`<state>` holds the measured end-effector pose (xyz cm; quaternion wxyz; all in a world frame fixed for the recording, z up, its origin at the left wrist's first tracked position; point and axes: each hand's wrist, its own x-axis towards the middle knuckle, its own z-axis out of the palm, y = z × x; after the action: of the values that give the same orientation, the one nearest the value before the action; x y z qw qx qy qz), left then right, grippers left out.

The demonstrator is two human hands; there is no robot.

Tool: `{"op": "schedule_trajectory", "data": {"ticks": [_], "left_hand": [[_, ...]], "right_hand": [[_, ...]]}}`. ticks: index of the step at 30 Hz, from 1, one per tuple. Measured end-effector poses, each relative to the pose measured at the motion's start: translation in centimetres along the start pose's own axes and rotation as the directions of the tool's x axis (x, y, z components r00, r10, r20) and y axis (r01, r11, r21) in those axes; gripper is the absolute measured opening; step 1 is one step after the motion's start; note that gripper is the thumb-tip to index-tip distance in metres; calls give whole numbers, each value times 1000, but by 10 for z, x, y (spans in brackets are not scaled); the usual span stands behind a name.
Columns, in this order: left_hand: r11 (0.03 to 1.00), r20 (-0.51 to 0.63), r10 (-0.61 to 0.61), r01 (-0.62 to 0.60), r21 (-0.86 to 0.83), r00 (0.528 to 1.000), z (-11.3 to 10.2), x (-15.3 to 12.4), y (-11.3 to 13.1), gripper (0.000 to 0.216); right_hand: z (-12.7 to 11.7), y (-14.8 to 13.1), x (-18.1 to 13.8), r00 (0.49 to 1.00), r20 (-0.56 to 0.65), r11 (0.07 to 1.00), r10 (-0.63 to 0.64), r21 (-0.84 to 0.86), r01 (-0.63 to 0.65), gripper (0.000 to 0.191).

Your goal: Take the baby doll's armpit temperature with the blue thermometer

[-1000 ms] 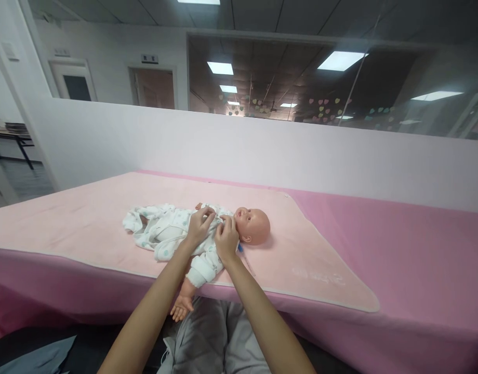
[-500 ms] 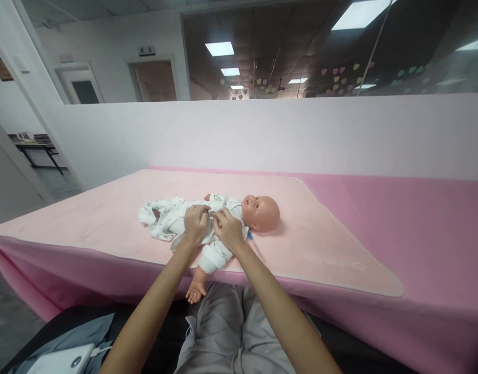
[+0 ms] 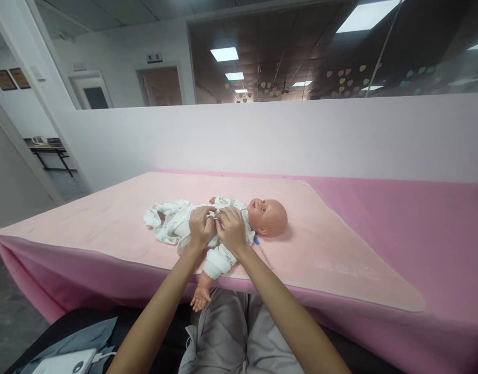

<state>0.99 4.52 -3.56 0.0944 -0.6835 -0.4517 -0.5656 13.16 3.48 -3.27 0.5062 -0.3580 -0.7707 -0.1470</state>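
A baby doll [image 3: 268, 217] lies on its back on a light pink blanket [image 3: 118, 218], head to the right. It wears a white printed romper [image 3: 169, 223]. Its near arm hangs over the table edge, hand [image 3: 200, 298] dangling. My left hand [image 3: 200, 226] and my right hand [image 3: 231, 228] rest side by side on the doll's chest. Both pinch the front of the romper, fingers curled together. A thin blue-tipped stick [image 3: 261, 249] lies on the blanket beside the doll's neck.
The blanket lies on a darker pink table cover [image 3: 429, 228] that stretches right. A white wall with a glass pane runs behind. My grey-trousered legs [image 3: 227, 337] are under the table edge. A white device with a cable [image 3: 67, 361] sits at the lower left.
The view has shifted, so the doll sits a little further right in the picture. My hands have moved from near the doll's neck to its chest and stay pinched on the romper.
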Motion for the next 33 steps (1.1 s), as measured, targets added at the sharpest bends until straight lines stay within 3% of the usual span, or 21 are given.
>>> {"op": "schedule_trajectory", "data": {"ticks": [10, 24, 33], "left_hand": [[1000, 200, -15, 14, 6, 980, -1, 4, -1, 21], [979, 137, -20, 47, -198, 990, 5, 2, 1, 26], [990, 141, -55, 73, -123, 989, 6, 2, 1, 33]], "right_hand": [[8, 7, -5, 982, 66, 976, 179, 115, -186, 8], [9, 9, -7, 952, 72, 945, 297, 117, -304, 10], [10, 10, -7, 945, 55, 928, 324, 177, -328, 12]]}}
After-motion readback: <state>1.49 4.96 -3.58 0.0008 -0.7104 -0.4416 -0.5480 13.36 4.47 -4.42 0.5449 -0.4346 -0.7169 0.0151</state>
